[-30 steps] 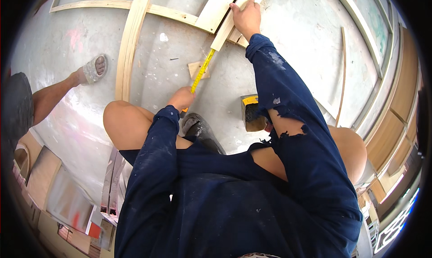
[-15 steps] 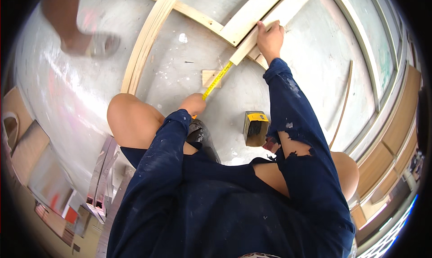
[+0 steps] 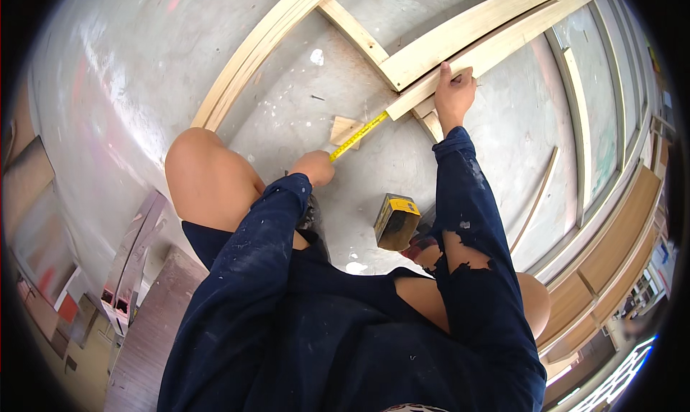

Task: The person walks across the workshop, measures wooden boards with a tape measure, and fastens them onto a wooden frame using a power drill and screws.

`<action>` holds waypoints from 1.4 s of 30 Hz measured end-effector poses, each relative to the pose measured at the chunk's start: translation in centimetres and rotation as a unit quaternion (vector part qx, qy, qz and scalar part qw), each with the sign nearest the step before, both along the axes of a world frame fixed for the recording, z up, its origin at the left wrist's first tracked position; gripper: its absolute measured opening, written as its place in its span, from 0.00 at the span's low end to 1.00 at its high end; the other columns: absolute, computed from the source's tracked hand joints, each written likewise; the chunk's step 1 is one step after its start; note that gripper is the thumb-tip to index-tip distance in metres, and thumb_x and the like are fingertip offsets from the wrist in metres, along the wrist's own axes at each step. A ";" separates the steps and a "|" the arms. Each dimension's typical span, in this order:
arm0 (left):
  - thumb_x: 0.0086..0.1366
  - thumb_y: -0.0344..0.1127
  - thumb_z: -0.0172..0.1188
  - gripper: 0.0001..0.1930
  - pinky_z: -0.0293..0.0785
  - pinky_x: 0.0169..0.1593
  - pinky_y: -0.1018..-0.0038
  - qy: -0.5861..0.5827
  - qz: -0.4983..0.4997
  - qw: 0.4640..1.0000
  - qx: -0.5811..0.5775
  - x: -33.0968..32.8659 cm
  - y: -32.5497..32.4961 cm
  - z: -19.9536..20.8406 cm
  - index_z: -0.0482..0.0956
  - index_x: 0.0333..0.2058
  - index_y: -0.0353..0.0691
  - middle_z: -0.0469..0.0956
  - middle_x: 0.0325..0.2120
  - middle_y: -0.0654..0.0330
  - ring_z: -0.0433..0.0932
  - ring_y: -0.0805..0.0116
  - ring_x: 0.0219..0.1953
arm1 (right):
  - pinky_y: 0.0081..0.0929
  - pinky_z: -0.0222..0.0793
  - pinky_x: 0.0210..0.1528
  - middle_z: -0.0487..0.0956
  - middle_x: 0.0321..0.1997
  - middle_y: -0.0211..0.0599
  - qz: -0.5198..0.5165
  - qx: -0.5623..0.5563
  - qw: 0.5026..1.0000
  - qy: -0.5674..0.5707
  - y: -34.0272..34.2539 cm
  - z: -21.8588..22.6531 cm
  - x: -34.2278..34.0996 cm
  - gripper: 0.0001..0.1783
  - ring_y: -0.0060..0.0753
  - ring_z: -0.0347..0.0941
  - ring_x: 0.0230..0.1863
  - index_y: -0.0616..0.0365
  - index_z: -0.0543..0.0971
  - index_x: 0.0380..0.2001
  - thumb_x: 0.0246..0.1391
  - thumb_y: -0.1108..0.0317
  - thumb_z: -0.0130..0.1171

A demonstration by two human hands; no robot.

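Observation:
My left hand (image 3: 314, 169) is closed around a tape measure whose case is hidden inside the fist. Its yellow blade (image 3: 361, 135) runs up and right to the near end of a pale wooden bar (image 3: 496, 51). On that bar rests my right hand (image 3: 455, 99), fingers wrapped over its side and thumb along the top. The bar lies beside a second wooden plank (image 3: 445, 45), with a narrow dark gap between them. Under the blade, a small wood offcut (image 3: 346, 132) lies on the grey floor.
A yellow-and-black open box (image 3: 397, 221) stands between my feet. A long wooden beam (image 3: 262, 49) runs at the left, joined by a cross slat (image 3: 356, 35). A thin strip (image 3: 535, 196) and metal-edged frames lie right. A nail (image 3: 317, 97) is on the floor.
The view has swung, so the bar and both hands sit a little further right. Another person's leg and foot at upper left are out of view. My grips look unchanged.

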State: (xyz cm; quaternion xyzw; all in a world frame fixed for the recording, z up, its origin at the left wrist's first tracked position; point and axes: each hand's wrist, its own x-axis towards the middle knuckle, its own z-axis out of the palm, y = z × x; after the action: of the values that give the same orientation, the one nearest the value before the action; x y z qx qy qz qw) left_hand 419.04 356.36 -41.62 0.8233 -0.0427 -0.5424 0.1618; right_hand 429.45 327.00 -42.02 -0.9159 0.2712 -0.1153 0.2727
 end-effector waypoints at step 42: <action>0.54 0.31 0.50 0.15 0.73 0.45 0.60 0.009 -0.042 0.999 0.002 0.5 -0.4 0.3 0.79 0.36 0.31 0.77 0.37 0.41 0.77 0.45 0.40 | 0.38 0.64 0.38 0.68 0.29 0.46 -0.009 -0.002 1.000 0.006 0.0 -0.3 0.3 0.25 0.47 0.65 0.33 0.68 0.69 0.39 0.51 0.54 0.60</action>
State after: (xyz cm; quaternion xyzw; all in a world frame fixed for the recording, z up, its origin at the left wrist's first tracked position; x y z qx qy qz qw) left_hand 419.50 355.93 -41.28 0.8161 -0.0747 -0.5563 0.1374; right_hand 429.78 326.99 -42.36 -0.9146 0.2809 -0.1133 0.2678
